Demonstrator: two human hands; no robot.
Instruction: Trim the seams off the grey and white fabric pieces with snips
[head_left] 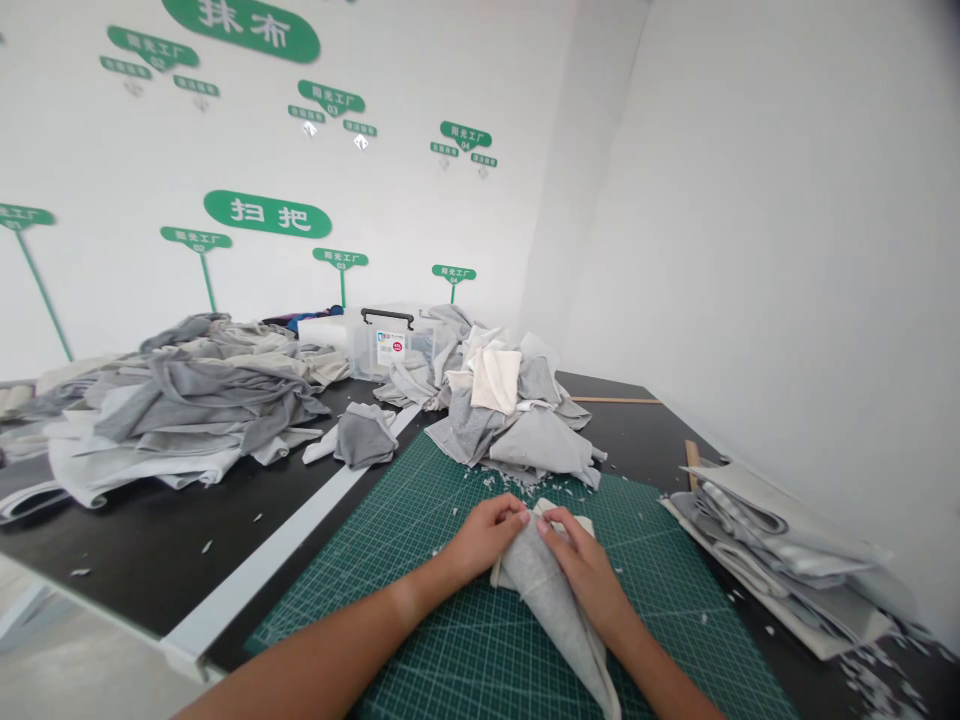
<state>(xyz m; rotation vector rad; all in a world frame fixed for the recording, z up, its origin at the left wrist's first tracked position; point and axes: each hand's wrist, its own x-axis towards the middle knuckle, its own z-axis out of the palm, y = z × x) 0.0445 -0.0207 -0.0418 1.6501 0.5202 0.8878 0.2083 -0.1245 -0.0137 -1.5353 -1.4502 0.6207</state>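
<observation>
A long grey piece of cloth [555, 610] lies on the green cutting mat [450, 620], narrowing to a point toward me. My left hand [484, 540] grips its far left edge with curled fingers. My right hand [581, 565] rests on top of the cloth, fingers bent and pinching its far end next to the left hand's fingertips. A cream layer shows at the cloth's far edge.
A heap of grey and cream cloth scraps [510, 415] sits just beyond the mat. A bigger pile of grey fabric [172, 405] covers the black table at left. Folded pieces are stacked [780, 555] at right by the wall. A clear plastic box [386, 340] stands at the back.
</observation>
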